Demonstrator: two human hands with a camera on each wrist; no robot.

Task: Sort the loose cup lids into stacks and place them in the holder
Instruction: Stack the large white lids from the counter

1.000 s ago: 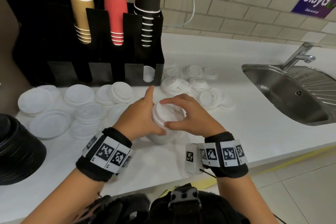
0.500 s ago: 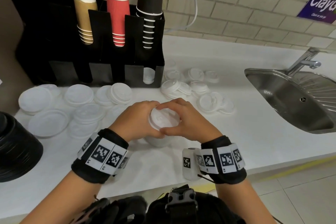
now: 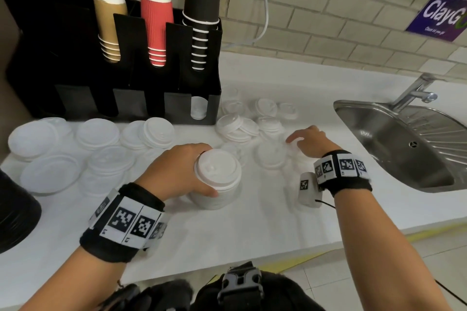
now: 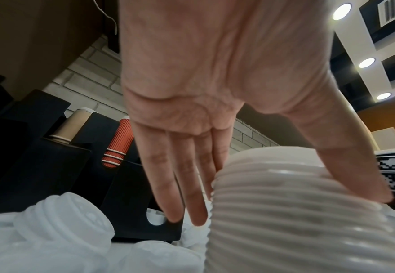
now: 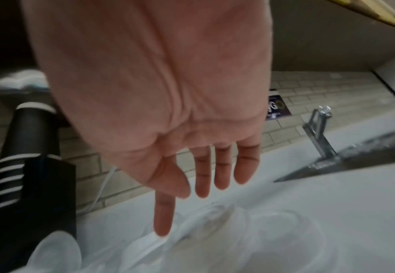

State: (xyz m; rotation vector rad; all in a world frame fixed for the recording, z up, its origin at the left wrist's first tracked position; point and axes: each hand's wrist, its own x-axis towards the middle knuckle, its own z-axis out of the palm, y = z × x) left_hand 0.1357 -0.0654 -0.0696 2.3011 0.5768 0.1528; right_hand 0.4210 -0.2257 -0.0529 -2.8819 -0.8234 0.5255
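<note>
On the white table (image 3: 252, 225), the left hand (image 3: 177, 171) gripped the lid stack (image 3: 217, 184); the right hand (image 3: 309, 144), fingers spread and empty, reached for loose lids (image 3: 270, 156). The one-handed stack could topple.

lids (image 3: 228, 125) – white | holder (image 3: 75, 76) – black | cups (image 3: 156, 25) – red, ribbed | counter (image 3: 252, 222) – white

The left hand (image 3: 177, 171) sits at the centre of the head view, fingers and thumb wrapped around the side of a stack of lids (image 3: 217, 182) — its forearm runs in from the lower left. The right hand (image 3: 310, 142) reaches toward the right of centre, palm down, fingers straight and slightly spread — holding nothing.
</note>
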